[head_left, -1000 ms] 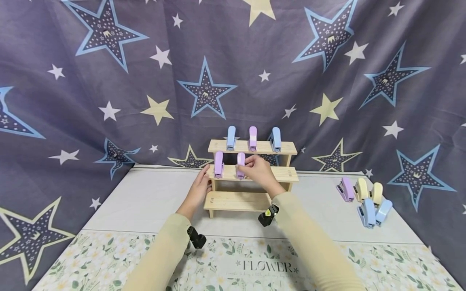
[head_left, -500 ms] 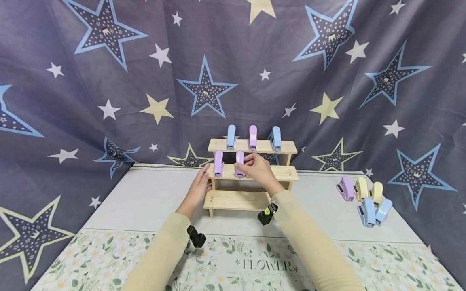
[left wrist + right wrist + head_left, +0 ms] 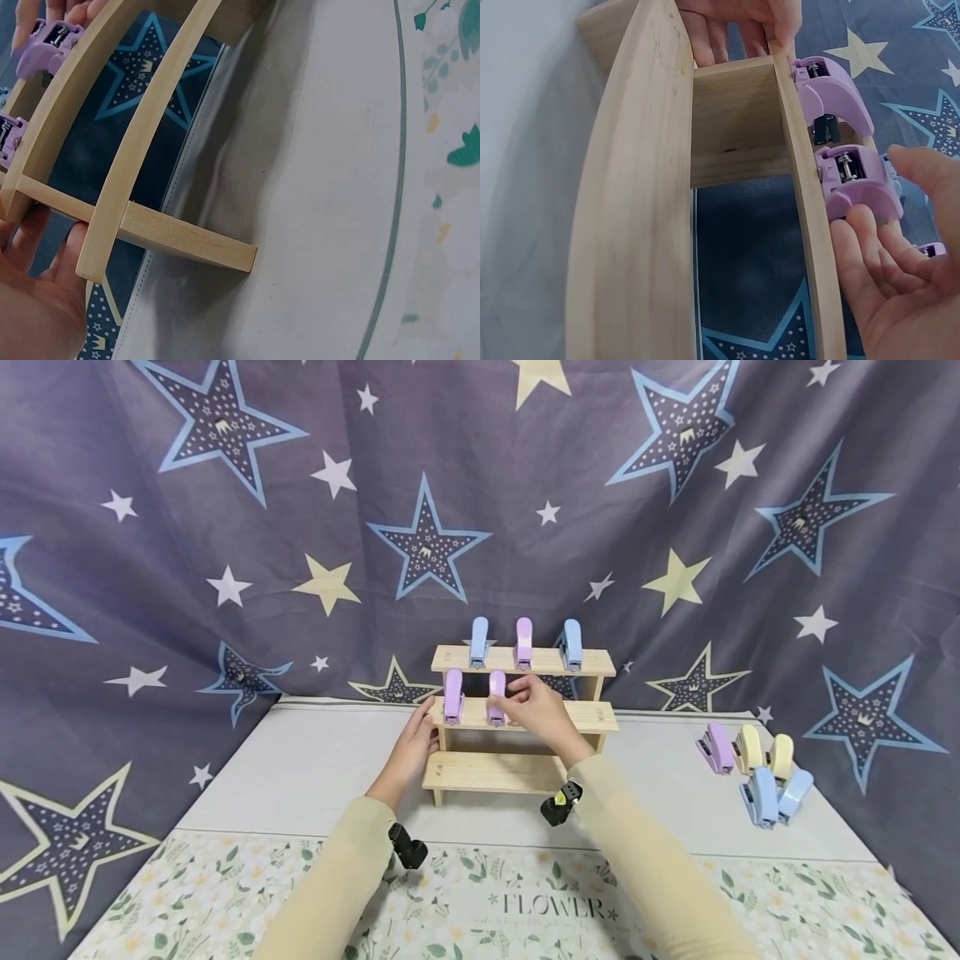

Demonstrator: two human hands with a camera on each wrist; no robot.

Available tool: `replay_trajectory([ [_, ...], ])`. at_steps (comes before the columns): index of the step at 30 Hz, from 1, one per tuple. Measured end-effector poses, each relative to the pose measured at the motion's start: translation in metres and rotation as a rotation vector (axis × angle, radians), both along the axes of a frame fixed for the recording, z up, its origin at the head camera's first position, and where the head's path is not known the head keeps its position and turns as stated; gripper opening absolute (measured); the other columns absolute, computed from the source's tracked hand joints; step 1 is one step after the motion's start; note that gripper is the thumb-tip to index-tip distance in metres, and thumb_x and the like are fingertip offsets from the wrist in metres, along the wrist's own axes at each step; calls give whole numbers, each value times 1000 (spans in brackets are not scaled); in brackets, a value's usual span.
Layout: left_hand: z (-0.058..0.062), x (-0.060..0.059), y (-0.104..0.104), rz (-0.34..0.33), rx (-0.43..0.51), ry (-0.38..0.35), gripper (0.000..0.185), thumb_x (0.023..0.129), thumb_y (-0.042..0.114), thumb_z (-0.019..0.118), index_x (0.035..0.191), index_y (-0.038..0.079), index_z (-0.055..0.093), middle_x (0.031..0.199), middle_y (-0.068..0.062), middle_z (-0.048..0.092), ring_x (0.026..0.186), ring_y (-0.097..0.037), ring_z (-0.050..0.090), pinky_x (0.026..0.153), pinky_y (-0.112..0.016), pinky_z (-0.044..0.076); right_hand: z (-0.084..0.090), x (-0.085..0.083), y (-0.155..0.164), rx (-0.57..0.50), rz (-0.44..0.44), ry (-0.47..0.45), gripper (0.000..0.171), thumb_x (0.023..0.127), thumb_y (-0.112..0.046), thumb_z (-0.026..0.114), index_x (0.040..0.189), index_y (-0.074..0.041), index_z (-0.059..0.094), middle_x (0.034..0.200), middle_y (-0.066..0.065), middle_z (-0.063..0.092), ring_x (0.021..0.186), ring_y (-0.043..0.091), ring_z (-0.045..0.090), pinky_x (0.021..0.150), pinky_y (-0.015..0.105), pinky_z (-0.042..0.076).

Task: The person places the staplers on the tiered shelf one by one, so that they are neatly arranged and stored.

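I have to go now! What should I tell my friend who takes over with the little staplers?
Left hand: open, resting against the left end of the wooden shelf, steadying it.
Right hand: fingers at the second purple stapler on the middle step; whether it pinches it is hard to tell.
Done: three staplers on the top step, two purple ones on the middle step.
Left: the bottom step is bare, the middle step has room on its right, and five staplers wait on the table at the right.
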State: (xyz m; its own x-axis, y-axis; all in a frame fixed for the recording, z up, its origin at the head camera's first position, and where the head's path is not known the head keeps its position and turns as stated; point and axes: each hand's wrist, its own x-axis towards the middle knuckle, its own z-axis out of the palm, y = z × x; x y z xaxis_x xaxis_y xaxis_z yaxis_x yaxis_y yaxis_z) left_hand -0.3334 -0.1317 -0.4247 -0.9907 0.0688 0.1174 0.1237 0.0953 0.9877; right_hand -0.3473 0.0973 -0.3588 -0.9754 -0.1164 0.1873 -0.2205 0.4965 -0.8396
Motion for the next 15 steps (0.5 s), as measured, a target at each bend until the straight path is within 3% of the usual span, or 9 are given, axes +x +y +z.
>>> replay_trajectory([
  [7,0,2,1,3,-9,8,50,112,20,24,161,12,21,159,-26,26,140,-44,36,115,-50,35,1,9,26,84,26,68,40,92,-34,74,116,-4,62,97,8,70,78,18,69,71,33,56],
  [15,-1,1,1,13,-18,5,50,111,20,24,161,14,23,159,-24,28,140,-41,37,114,-48,37,0,19,71,186,-10,129,28,93,-28,72,109,-7,65,92,5,70,82,19,65,70,30,51],
])
